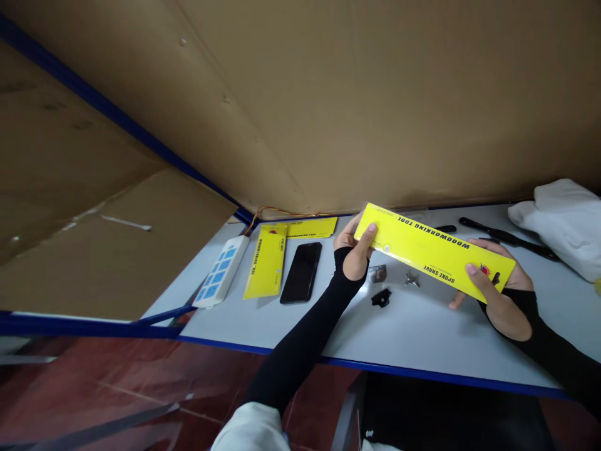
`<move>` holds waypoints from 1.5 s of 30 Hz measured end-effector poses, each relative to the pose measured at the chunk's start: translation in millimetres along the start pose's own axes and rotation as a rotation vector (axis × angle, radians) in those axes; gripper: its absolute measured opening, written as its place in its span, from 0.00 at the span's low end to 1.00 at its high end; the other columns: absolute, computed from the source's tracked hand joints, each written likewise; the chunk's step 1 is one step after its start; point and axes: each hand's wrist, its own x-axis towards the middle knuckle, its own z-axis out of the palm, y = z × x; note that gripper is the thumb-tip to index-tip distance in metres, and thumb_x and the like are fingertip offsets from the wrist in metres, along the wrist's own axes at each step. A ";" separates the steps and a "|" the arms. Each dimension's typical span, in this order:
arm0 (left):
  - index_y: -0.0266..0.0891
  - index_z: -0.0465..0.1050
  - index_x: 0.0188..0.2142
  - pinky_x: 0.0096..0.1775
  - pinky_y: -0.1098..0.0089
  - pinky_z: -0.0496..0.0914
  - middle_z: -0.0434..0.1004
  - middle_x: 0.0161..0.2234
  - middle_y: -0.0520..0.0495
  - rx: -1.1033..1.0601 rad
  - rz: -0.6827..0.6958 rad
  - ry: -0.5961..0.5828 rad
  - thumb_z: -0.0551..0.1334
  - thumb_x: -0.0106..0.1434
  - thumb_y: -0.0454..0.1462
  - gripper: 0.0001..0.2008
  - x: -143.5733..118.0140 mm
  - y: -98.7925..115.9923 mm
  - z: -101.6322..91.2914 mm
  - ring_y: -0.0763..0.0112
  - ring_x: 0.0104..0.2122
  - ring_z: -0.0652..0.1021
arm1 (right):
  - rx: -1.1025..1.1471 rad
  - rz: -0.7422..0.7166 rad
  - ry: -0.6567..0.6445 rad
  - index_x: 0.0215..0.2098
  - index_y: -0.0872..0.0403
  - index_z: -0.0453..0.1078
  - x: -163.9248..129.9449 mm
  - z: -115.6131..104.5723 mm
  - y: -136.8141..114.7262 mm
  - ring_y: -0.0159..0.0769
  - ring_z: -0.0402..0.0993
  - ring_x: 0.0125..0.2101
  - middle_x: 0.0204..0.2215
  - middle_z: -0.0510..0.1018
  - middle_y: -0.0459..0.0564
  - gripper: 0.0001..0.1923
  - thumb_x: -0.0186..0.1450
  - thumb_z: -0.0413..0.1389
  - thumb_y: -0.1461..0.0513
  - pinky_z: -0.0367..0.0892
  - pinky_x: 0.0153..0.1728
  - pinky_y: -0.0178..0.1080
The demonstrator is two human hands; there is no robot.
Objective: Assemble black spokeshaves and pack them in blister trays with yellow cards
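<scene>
Gripping the card (427, 249) at both ends with left hand (354, 243) and right hand (498, 307), above the worktop (422, 338). Seemingly at the handling step; next calling for steady support, clear of the black part (381, 298).

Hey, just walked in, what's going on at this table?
Someone's left hand and right hand hold a yellow card printed "SPOKE SHAVE", one near each end. On the table, between the arms, lie two small silvery pieces and a small black piece. Off to the left are a black phone, more yellow cards and a power strip.
</scene>
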 end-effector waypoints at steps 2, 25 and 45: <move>0.39 0.80 0.53 0.31 0.70 0.76 0.86 0.41 0.40 0.019 0.003 -0.012 0.77 0.53 0.49 0.30 0.2 -0.4 -0.9 0.60 0.37 0.85 | 0.013 0.003 0.001 0.55 0.44 0.69 0.6 -0.7 0.9 0.43 0.83 0.22 0.56 0.79 0.56 0.29 0.59 0.70 0.50 0.79 0.17 0.46; 0.36 0.77 0.44 0.46 0.54 0.80 0.85 0.43 0.37 -0.065 -0.274 -0.041 0.82 0.43 0.42 0.31 6.6 -26.7 -3.7 0.52 0.43 0.85 | 0.181 0.176 -0.022 0.50 0.52 0.68 27.5 -6.0 19.6 0.48 0.85 0.38 0.50 0.81 0.57 0.34 0.52 0.75 0.50 0.73 0.13 0.32; 0.32 0.76 0.39 0.39 0.50 0.81 0.85 0.37 0.30 0.026 -0.475 -0.106 0.70 0.53 0.42 0.18 16.6 -42.1 5.8 0.44 0.39 0.85 | -0.151 0.186 -0.392 0.60 0.46 0.69 10.7 0.2 33.3 0.51 0.85 0.33 0.50 0.82 0.59 0.37 0.57 0.70 0.44 0.84 0.33 0.49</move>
